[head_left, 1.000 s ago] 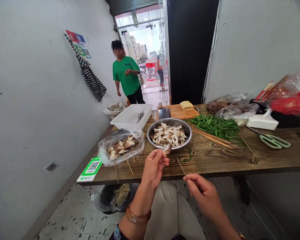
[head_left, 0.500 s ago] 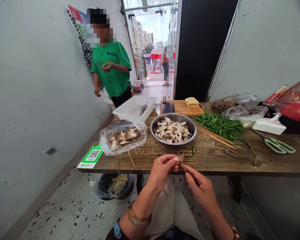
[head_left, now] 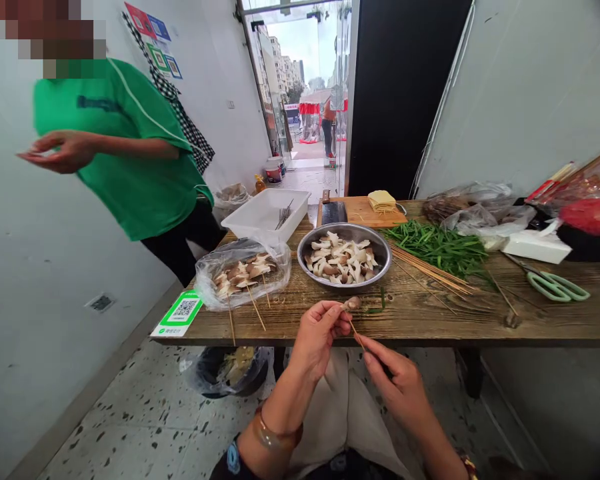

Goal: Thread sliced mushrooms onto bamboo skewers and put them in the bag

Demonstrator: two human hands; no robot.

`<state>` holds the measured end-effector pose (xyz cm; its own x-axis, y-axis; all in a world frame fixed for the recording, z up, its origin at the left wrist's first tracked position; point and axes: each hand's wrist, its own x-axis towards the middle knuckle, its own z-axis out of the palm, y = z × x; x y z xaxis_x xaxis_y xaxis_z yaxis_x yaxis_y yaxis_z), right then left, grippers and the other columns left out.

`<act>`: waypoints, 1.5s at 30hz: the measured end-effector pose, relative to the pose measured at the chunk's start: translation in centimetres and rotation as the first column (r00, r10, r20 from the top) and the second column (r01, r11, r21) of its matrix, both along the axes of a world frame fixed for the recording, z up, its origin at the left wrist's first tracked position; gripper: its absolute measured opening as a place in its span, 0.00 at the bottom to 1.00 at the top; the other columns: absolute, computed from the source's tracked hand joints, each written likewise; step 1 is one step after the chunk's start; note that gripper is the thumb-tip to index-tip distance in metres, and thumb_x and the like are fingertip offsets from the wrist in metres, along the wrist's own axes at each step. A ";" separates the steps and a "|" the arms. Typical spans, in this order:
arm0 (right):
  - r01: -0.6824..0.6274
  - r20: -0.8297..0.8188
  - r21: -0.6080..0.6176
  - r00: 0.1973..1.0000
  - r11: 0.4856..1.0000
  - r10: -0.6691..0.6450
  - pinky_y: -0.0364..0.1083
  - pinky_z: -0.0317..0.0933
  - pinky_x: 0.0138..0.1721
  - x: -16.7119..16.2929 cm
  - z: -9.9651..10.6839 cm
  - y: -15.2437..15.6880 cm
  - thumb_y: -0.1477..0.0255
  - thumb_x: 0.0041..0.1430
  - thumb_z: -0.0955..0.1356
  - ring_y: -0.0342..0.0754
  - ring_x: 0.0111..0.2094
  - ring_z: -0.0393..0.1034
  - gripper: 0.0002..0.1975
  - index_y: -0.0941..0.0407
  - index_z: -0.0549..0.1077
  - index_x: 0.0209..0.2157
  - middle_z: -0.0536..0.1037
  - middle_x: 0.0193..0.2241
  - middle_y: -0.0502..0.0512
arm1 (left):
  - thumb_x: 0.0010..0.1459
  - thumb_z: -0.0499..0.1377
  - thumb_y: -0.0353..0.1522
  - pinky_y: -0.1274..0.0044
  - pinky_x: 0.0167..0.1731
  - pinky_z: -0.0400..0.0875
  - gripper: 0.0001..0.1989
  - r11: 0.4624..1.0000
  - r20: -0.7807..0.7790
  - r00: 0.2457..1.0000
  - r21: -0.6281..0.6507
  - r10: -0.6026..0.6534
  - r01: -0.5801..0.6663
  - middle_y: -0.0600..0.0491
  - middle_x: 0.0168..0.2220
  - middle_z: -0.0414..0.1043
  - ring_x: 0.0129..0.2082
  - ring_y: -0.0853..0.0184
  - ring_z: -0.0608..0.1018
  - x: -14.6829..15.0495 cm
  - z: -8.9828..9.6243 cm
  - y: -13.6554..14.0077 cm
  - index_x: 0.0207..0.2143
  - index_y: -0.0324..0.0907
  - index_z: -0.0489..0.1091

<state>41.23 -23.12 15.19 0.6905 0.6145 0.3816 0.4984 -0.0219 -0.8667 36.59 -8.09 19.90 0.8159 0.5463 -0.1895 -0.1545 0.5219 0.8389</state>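
Between the fingertips of my left hand (head_left: 320, 337) is a mushroom piece (head_left: 352, 304) with a brown cap, held over the table's front edge. My right hand (head_left: 397, 380) pinches a thin wooden skewer (head_left: 356, 333), whose upper end meets the mushroom; its tip is hidden. Just beyond my hands stands a steel bowl (head_left: 345, 287) of torn mushroom pieces (head_left: 341, 257). Left of it, several mushrooms on skewers (head_left: 245, 272) lie in a clear plastic bag (head_left: 207, 283), with the bare skewer ends pointing toward me. Loose skewers (head_left: 433, 268) lie right of the bowl.
Behind the bowl are a white tray (head_left: 245, 217), a cleaver (head_left: 335, 212) and a cutting board (head_left: 357, 212) with stacked yellow sheets (head_left: 381, 200). Cut greens (head_left: 435, 247) and green-handled scissors (head_left: 555, 287) lie right. A person in green (head_left: 125, 147) stands left. Below is a lined bin (head_left: 215, 383).
The mushroom has been turned in my left fingers, and the skewer now comes up to it from below. The person in green has come nearer, toward the left.
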 end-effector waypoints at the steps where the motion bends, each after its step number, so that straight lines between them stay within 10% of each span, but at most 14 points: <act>1: 0.001 0.003 0.004 1.000 1.000 -0.001 0.47 0.71 0.46 0.0 0.0 0.0 0.72 0.61 0.64 0.51 0.45 0.76 0.16 0.52 0.76 0.49 0.80 0.45 0.54 | 0.47 0.67 0.35 0.81 0.26 0.69 0.12 1.000 0.006 1.000 0.004 -0.001 0.001 0.52 0.25 0.75 0.21 0.74 0.73 0.0 0.1 -0.1 0.29 0.36 0.71; 31: 0.067 -0.058 -0.041 0.996 0.997 -0.069 0.40 0.64 0.29 0.1 0.9 0.5 0.69 0.61 0.63 0.44 0.27 0.74 0.12 0.56 0.78 0.34 0.80 0.27 0.52 | 0.51 0.64 0.36 0.78 0.32 0.69 0.09 0.848 -0.062 0.997 0.525 -0.046 0.071 0.52 0.27 0.73 0.28 0.69 0.75 -1.4 -0.5 -0.7 0.28 0.38 0.72; 45: 0.047 -0.074 -0.037 0.996 0.998 -0.050 0.41 0.66 0.32 -0.4 0.6 0.4 0.68 0.60 0.64 0.47 0.31 0.76 0.10 0.55 0.78 0.34 0.82 0.30 0.53 | 0.49 0.65 0.39 0.79 0.33 0.66 0.12 0.963 -0.075 0.995 0.256 -0.062 0.079 0.53 0.26 0.73 0.27 0.71 0.71 -1.1 -0.4 -1.3 0.29 0.38 0.77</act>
<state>40.83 -22.68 15.74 0.7458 0.5915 0.3063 0.4295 -0.0754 -0.8999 35.49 -9.37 19.51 0.8445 0.5253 -0.1041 -0.0649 0.2934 0.9538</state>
